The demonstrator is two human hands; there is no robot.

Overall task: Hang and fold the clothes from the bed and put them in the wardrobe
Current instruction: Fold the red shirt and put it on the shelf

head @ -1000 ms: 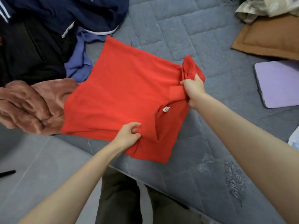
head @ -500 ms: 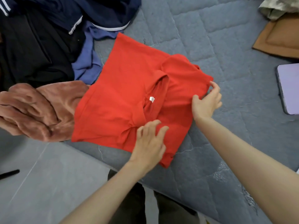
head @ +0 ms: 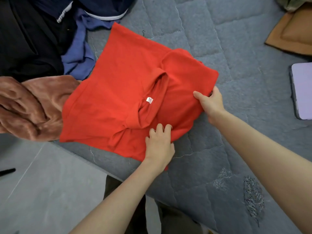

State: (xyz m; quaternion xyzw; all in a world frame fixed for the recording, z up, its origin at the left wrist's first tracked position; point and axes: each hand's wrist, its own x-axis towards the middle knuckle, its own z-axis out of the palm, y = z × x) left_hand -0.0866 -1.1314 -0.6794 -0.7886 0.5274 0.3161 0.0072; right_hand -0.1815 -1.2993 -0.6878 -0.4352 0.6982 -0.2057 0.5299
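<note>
A red T-shirt (head: 118,92) lies partly folded on the grey quilted bed (head: 219,48), its collar and white label facing up and both sleeves turned in over the body. My left hand (head: 159,144) grips the shirt's near edge, fingers curled into the cloth. My right hand (head: 211,102) holds the shirt's right folded edge, thumb on top and fingers tucked under it.
A brown fleece garment (head: 32,107) lies at the left edge of the bed, with a blue garment (head: 79,54) and dark clothes (head: 25,36) behind it. A brown pillow (head: 293,34) and a lilac flat object (head: 302,90) lie at the right. Grey floor (head: 42,191) lies below the bed edge.
The right sleeve has been folded over the body and laid flat. Both hands then shifted to the shirt's near and right edges and took hold there.
</note>
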